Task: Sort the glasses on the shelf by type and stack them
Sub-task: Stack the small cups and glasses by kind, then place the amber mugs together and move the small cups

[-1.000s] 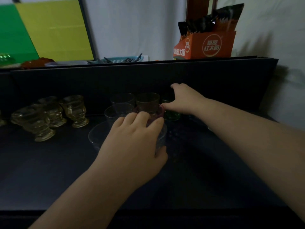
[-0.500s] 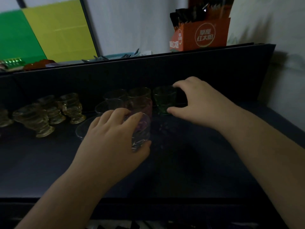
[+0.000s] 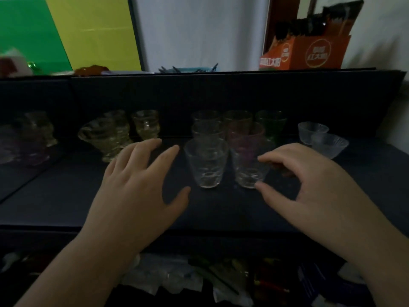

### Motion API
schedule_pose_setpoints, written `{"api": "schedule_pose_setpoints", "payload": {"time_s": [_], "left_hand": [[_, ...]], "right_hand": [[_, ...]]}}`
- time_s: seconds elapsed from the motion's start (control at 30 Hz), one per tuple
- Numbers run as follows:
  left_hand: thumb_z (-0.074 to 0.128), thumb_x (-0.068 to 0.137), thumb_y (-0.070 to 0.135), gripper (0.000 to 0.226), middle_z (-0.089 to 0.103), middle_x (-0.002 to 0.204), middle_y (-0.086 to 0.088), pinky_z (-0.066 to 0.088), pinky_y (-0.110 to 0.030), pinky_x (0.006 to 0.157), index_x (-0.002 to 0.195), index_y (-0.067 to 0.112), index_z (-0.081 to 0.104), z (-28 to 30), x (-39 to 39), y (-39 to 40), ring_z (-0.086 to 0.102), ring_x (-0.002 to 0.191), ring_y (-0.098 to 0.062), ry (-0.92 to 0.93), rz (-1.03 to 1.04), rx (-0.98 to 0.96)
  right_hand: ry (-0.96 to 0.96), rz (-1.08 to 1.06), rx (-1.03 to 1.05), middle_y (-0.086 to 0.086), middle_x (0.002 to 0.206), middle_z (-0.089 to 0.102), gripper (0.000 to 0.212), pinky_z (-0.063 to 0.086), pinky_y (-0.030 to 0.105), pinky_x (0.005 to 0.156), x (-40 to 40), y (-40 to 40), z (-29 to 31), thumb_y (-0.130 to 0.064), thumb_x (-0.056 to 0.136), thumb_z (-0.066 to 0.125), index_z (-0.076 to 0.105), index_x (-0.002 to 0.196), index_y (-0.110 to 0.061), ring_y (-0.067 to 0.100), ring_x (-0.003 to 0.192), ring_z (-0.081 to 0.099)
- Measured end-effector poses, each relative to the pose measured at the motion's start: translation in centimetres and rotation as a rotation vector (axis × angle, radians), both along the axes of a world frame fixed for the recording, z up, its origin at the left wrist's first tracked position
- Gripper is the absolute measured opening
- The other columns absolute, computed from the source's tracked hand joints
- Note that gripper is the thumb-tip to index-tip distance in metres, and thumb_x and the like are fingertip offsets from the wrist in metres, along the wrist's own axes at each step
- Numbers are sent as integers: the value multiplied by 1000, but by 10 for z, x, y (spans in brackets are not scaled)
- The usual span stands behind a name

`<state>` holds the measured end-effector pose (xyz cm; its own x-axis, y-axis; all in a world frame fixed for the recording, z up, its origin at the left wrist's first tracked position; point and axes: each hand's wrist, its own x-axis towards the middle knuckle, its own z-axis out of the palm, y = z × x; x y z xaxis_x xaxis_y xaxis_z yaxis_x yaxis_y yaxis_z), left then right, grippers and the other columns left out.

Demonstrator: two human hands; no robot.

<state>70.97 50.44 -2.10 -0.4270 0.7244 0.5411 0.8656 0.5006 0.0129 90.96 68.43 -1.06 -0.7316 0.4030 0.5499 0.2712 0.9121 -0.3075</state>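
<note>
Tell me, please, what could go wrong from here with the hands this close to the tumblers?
The right hand has its thumb at the base of the right front tumbler; a nudge could tip it into the tightly packed purple glass behind. The left hand hovers open between the left front tumbler and the footed glass, so a sweep might knock either.

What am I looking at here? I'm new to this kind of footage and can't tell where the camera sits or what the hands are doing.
The camera is worn on a person's head and looks down at their own two bare hands; there is no machine. Below is a dark shelf with glasses. The left hand hovers open beside a clear tumbler. The right hand curves its fingers around a second clear tumbler, though a firm grip is not clear. Behind stand more tumblers, one green. Ribbed footed glasses sit left, small clear bowls right.
</note>
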Motion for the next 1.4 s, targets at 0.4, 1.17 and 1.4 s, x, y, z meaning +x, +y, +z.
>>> {"api": "schedule_pose_setpoints", "payload": {"time_s": [0.4, 1.17, 1.4], "left_hand": [[55, 81, 57, 75, 41, 143, -6, 35, -48, 105, 146, 23, 38, -12, -120, -174, 32, 134, -27, -53, 139, -22], [55, 82, 56, 72, 42, 143, -2, 36, -47, 104, 145, 25, 40, -16, -334, -303, 32, 134, -23, -142, 261, 99], [54, 80, 55, 74, 41, 144, 0, 32, -39, 104, 145, 26, 38, -17, -434, -341, 29, 134, -20, -168, 112, 89]], "right_hand": [[-35, -11, 24, -22, 116, 52, 46, 39, 18, 88, -147, -153, -17, -48, 87, 65, 58, 129, -32, -3, 107, 50], [-79, 228, 76, -19, 115, 55, 50, 47, 23, 87, -413, -276, -2, -55, 82, 59, 57, 127, -33, 1, 106, 52], [-86, 96, 67, -21, 116, 54, 48, 42, 17, 85, -482, -330, -10, -53, 83, 61, 56, 128, -36, -3, 105, 50]]}}
